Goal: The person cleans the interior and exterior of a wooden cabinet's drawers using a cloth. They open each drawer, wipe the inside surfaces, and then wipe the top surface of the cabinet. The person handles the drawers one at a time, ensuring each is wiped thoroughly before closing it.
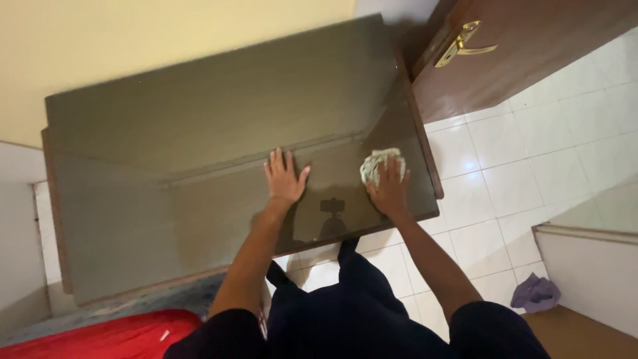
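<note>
A dark glossy table top (199,153) fills the middle of the head view. My left hand (284,178) lies flat on it, fingers spread, holding nothing. Near the table's right edge my right hand (389,188) presses a crumpled pale cloth (376,163) against the surface, fingers over the cloth's lower part. A dim reflection shows on the table between my two hands.
A brown wooden door (531,53) with a brass handle (463,41) stands at the upper right. White floor tiles (505,179) lie to the right. A purple cloth (535,292) sits on the floor at lower right, and a red fabric (100,336) at lower left.
</note>
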